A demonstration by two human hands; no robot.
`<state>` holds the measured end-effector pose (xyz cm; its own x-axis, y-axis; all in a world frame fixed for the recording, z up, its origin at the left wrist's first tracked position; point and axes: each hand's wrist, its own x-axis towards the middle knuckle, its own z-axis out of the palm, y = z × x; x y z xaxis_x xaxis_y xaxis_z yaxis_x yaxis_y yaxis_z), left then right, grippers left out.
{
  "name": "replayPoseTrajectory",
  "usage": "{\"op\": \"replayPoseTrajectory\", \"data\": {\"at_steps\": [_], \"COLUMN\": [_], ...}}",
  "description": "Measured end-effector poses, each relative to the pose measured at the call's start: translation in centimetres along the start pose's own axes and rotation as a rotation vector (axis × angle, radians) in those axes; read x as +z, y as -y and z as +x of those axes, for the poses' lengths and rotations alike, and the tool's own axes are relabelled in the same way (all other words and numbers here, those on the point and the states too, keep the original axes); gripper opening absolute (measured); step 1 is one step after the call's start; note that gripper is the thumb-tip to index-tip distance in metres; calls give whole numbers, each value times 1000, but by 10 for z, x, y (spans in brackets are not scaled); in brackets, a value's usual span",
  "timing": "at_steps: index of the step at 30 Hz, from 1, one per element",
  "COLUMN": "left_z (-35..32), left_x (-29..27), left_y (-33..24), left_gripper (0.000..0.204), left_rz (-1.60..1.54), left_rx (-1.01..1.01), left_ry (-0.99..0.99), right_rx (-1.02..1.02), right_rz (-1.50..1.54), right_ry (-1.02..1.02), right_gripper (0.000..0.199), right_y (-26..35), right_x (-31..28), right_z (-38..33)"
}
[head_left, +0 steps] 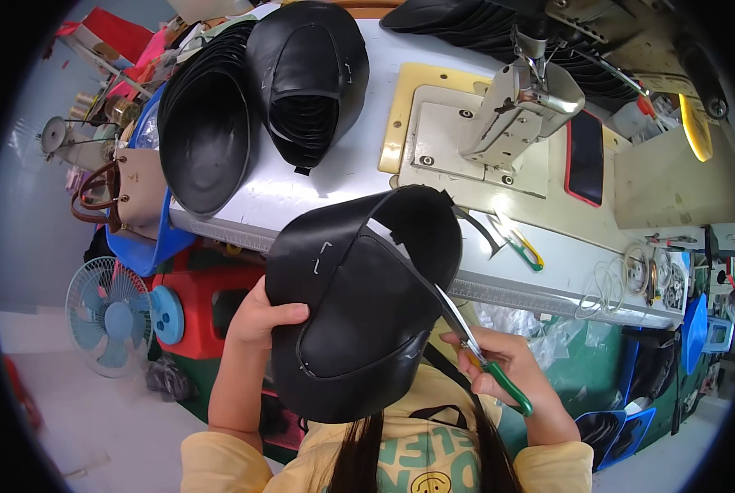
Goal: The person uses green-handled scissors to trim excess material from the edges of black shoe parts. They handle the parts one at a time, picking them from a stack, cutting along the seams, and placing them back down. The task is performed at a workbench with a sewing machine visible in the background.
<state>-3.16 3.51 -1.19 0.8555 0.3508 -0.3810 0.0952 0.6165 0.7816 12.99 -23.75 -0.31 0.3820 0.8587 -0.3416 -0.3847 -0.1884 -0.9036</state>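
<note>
A hollow black leather-look piece (359, 329), rounded and seamed, is held up over my lap, with its dark opening facing the table. My left hand (273, 319) grips its left side, thumb on the outer face and fingers mostly hidden behind. My right hand (499, 361) is closed round green-handled scissors (499, 380). Their pointed metal blades lie against the piece's right edge, near the rim; I cannot tell whether they are cutting. On the table beyond stand a similar black piece (314, 62) and a nested stack of black shells (207, 140).
A sewing machine (507, 115) stands at the back right, beside a red-edged phone (585, 160). Yellow-and-green handled snips (523, 246) lie near the table's front edge (548, 300). To the left are a blue fan (117, 316), a red container (195, 308) and a beige handbag (137, 189).
</note>
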Motion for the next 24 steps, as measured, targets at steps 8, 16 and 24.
{"op": "replayPoseTrajectory", "data": {"at_steps": [8, 16, 24], "left_z": [-5, -5, -2], "left_x": [3, -2, 4], "left_y": [-14, -26, -33], "left_gripper": [59, 57, 49], "left_rz": [141, 243, 322], "left_rx": [111, 113, 116], "left_ry": [54, 37, 46], "right_rx": [50, 41, 17], "right_rz": [36, -3, -76], "right_ry": [22, 15, -20], "right_gripper": [77, 70, 66], "right_y": [1, -1, -7], "right_x": [6, 2, 1], "right_z": [2, -4, -11]}}
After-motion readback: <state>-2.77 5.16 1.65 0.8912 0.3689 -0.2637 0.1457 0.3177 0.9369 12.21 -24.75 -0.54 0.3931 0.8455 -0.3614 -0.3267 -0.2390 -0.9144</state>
